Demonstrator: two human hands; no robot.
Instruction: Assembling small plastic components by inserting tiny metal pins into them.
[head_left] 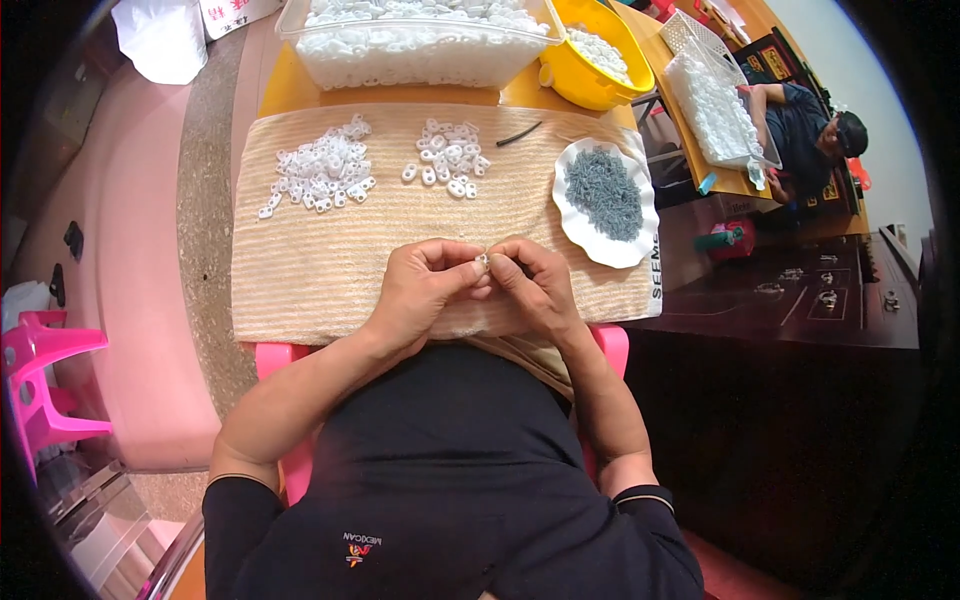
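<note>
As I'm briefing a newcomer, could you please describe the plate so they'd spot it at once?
Find the tan cloth. Near its right edge, beyond the right hand, sits a white plate with a wavy rim. Its heap of small grey pieces sets it apart from the white piles to its left.

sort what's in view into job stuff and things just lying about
Likely job things:
tiny pale pinched piece
larger heap and smaller heap of holed white pieces
thin grey pieces on a white wavy-rimmed plate
clear plastic tub and round yellow basin of white pieces

Probably lying about:
bright pink plastic stool
white bag
</note>
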